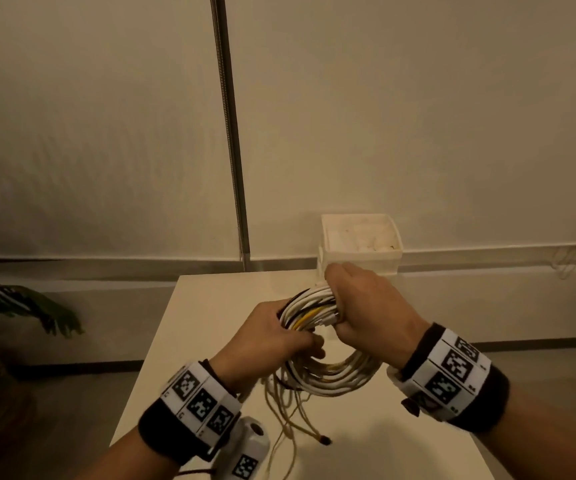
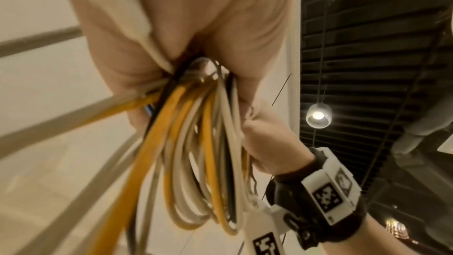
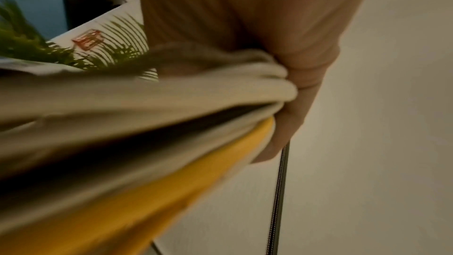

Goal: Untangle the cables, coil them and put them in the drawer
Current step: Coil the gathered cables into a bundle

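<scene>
A: Where is the coil [image 1: 317, 344] sitting for you?

B: You're holding it upright between both hands, above the table [image 1: 210, 306]. Your right hand [image 1: 366, 306] is clenching the top of the loops; your left hand [image 1: 272, 337] is gripping their left side, fingers curled through.

A: And the drawer [image 1: 361, 242]?

B: It's standing open just beyond your right hand, at the table's far edge, so that hand is nearer. I'd judge the ring's flat face needs tipping level to drop in.

A: Anything snagging?

B: Loose tails [image 1: 290, 420] are trailing toward you on the table; they're likely dragging behind.
</scene>
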`<state>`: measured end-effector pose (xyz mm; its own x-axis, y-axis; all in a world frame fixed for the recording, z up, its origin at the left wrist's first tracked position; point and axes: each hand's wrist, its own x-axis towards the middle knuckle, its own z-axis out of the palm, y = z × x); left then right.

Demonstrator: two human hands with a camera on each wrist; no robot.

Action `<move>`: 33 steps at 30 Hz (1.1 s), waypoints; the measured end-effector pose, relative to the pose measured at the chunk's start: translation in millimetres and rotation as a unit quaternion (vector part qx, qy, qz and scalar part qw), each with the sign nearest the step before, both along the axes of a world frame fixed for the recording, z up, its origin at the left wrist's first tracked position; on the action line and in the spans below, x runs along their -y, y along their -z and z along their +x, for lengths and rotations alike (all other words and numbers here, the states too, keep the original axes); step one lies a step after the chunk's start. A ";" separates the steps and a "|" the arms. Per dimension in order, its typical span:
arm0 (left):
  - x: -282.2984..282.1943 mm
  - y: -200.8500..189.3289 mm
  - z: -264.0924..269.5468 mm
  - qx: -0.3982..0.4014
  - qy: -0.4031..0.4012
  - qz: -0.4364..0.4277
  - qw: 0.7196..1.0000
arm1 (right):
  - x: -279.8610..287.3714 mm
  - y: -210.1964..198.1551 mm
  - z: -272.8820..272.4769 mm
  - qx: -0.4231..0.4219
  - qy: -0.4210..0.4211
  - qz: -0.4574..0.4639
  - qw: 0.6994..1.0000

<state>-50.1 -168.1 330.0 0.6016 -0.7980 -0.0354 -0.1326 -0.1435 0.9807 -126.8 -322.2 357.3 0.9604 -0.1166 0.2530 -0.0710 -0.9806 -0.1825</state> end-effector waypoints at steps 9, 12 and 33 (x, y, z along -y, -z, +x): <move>9.6 -1.6 7.0 0.072 -0.007 0.033 0.997 | 8.7 0.3 -6.8 -0.064 -0.018 0.080 0.995; 13.6 -13.1 11.8 0.174 0.024 0.087 0.981 | 11.2 -17.5 -9.4 -0.117 -0.040 0.038 0.992; -16.2 17.2 26.2 0.048 0.045 -0.035 0.997 | 3.2 -19.5 0.8 -0.014 -0.040 0.106 0.994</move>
